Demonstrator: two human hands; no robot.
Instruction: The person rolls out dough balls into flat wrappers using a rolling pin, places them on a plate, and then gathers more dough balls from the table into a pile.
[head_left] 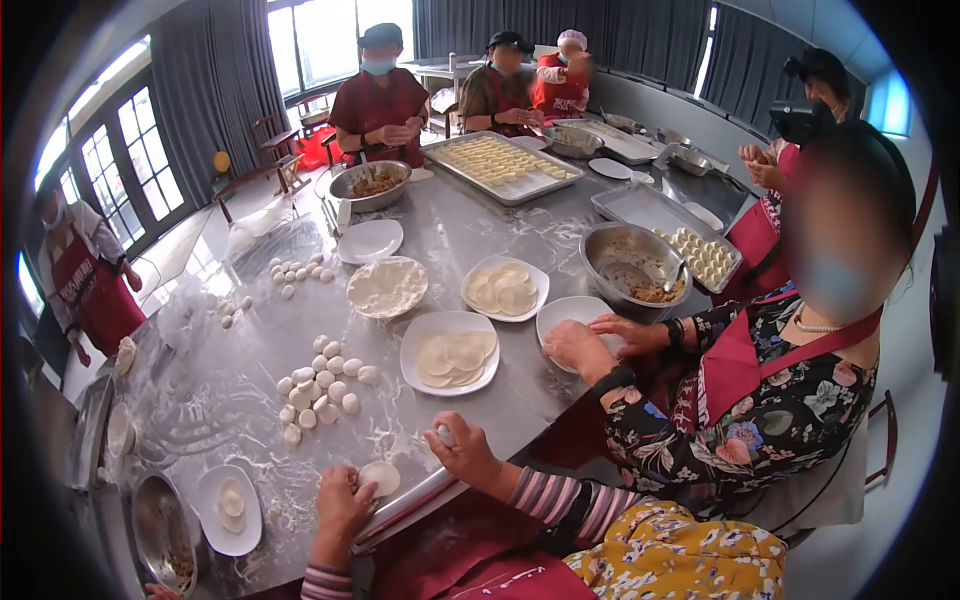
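Near the front edge of the metal table, my left hand (pixel 342 502) has its fingers closed at the left rim of a flat round dough wrapper (pixel 382 479). To its right, my right hand (pixel 468 452) is wrapped around a pale rod (pixel 445 435), of which only the rounded end shows. The rod is apart from the wrapper. Small dough pieces (pixel 326 380) lie in a group beyond my left hand. Beyond my right hand is a white square plate (pixel 409 345) with stacked wrappers (pixel 457 358).
A flour bowl (pixel 387 288), a second wrapper plate (pixel 541 281) and a filling bowl (pixel 608 238) stand farther back. A co-worker's hands (pixel 590 342) are over a plate at right. A small plate (pixel 211 490) and metal bowl (pixel 150 510) sit at left. Several people surround the table.
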